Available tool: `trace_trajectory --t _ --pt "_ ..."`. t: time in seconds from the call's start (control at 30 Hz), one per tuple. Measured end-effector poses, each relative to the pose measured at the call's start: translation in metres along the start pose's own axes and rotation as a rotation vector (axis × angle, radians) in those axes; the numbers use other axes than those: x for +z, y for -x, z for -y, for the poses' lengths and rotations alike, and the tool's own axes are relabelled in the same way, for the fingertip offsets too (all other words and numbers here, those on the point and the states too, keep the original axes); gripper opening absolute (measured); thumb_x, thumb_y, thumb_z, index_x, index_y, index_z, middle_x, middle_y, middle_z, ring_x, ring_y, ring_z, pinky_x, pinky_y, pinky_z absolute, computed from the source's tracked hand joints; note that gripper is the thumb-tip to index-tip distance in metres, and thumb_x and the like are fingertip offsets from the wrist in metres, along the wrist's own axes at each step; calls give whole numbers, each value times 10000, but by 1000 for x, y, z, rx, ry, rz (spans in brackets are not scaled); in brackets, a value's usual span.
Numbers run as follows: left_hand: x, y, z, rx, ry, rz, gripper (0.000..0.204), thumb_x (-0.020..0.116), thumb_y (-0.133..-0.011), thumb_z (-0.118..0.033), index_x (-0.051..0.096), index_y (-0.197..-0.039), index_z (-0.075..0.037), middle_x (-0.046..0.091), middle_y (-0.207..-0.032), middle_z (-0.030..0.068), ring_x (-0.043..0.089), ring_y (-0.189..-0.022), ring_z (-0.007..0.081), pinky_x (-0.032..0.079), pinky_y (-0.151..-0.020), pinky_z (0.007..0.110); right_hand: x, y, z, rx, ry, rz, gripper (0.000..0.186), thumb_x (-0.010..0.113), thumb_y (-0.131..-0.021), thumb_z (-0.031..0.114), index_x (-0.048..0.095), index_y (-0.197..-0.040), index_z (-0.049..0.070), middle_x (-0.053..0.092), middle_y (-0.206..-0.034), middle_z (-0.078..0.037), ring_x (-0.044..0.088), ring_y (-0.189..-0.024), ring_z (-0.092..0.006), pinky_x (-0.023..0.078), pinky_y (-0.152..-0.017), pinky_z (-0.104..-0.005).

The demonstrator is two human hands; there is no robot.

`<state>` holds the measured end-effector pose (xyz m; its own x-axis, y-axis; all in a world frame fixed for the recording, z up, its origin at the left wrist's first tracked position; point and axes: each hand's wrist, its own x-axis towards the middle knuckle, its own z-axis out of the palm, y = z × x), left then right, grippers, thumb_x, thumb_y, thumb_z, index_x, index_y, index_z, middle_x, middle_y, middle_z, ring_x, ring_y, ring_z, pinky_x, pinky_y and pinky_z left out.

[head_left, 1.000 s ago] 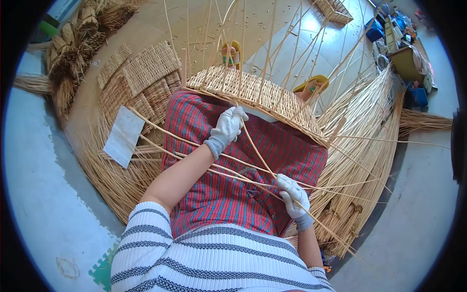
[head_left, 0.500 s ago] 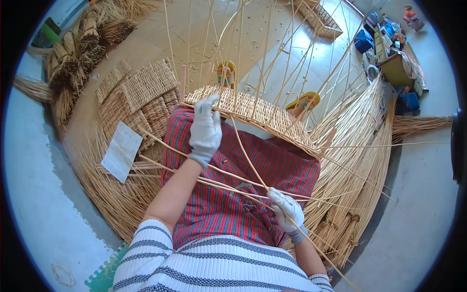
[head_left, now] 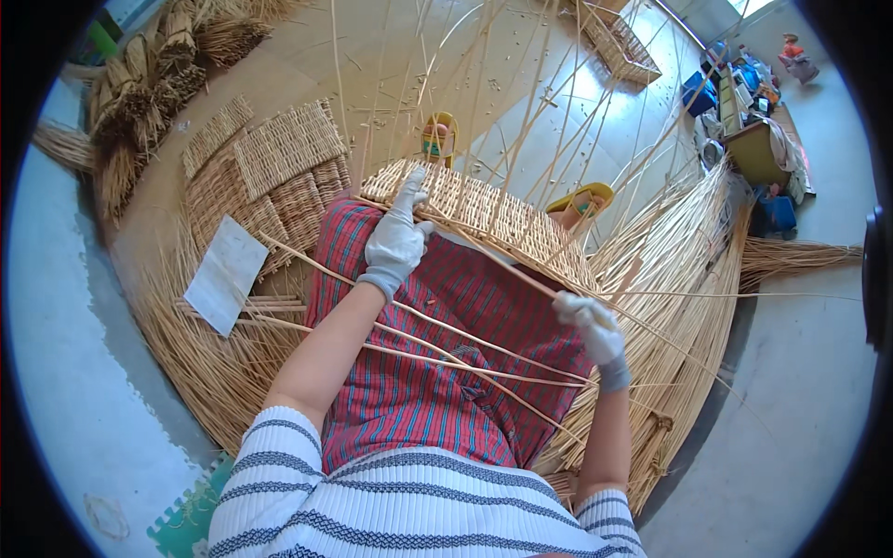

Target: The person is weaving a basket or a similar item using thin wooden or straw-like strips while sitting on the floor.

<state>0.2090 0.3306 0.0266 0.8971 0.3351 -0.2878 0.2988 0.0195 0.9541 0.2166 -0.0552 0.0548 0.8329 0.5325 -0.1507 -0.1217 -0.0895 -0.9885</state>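
Curling closed, right fingers [head_left: 579, 312] grip a strand [head_left: 532, 280].

Left hand [head_left: 398, 244] at the woven panel [head_left: 493, 210], right hand [head_left: 593, 327] gripping a strand [head_left: 518, 271], loose canes [head_left: 493, 342] across the plaid cloth [head_left: 400, 418]

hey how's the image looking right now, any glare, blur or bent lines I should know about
Head view: pale glare washes the floor beyond the woven panel; head view: the right hand looks slightly soft; head view: fisheye distortion bows the floor's side edges, with black corners and a bluish fringe around the image circle.
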Motion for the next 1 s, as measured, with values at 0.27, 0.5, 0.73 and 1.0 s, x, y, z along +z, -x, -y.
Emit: trace_trajectory --t 0.27,0.5,0.73,1.0 --pt "12 14 -4 698 -1266 -182 517 628 -959 -81 565 -1448 -235 619 -1353 125 649 -1093 256 498 -964 420 -10 -56 -52 53 -147 -741 377 767 -962 213 617 -1277 72 705 -1099 -52 708 -912 -145 614 -709 -251" --pt "56 -29 8 842 -1254 285 203 557 -986 -243 702 -1126 -214 735 -881 29 713 -898 243 476 -851 428 19 -101 1 -316 -8 -686 294 660 -1015 114 551 -1282 58 692 -995 -88 676 -805 -159 581 -718 -301" --pt "68 -16 3 642 -929 253 260 604 -970 -199 705 -1205 -242 734 -833 128 704 -800 335 517 -732 478 1 -267 71 -12 615 34 644 734 -886 113 542 -1491 217 721 -1076 -119 673 -970 -209 551 -817 -356" --pt "61 -19 -5 648 -911 171 238 622 -982 -377 750 -1010 -179 724 -813 138 695 -755 357 530 -715 483 114 -199 138 -648 1035 -381 1050 854 -812 378 251 -1648 183 558 -1488 -210 506 -1382 -411 439 -1119 -474"
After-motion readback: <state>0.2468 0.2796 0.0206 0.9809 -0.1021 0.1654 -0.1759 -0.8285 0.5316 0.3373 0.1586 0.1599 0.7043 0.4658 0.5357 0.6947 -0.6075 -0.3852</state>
